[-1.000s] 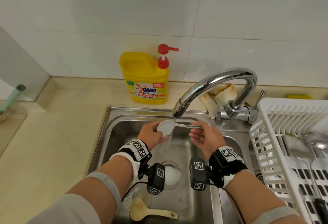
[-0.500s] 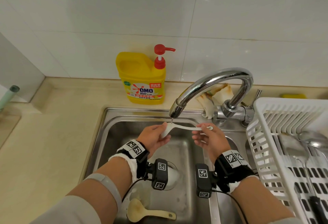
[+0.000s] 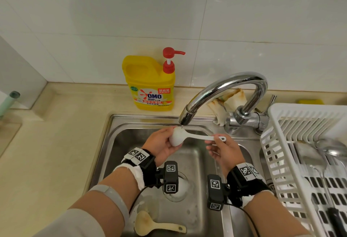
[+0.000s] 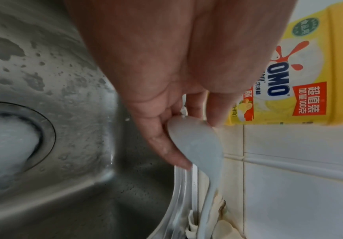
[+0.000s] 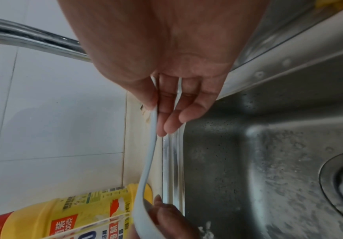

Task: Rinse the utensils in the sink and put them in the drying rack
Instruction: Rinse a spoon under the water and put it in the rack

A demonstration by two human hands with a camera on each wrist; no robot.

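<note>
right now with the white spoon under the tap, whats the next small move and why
Probably carry the white rice spoon right to the drying rack. Its bowl sits under the faucet spout, cupped by the left hand; the right hand pinches the handle, and a beige rice spoon waits in the sink.

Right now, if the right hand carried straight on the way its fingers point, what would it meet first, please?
Probably the left hand cupping the white spoon bowl: the right hand points leftward along the handle it pinches. Depth is unclear.
</note>
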